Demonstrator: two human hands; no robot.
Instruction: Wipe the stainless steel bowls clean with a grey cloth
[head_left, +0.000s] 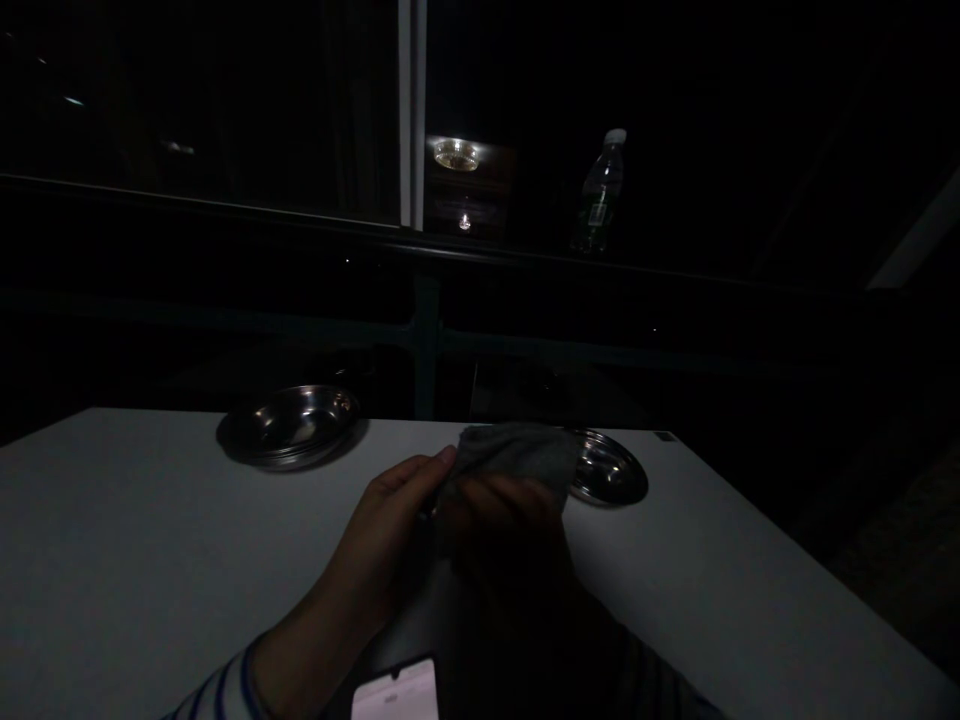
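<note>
- 1 cloth point(517, 448) was above the table point(150, 560), beside the dish point(613, 468), in the curled right hand point(510, 545).
- Left hand point(382, 530) was half-curled; its hold was too dark to tell.
- Steady left support, even right pressure seemed best.

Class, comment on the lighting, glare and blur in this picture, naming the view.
Head view: dim overall, gray cloth murky, right hand shadowed and blurred; same view: glints on the stacked metal bowls; same view: phone screen glows pale.
</note>
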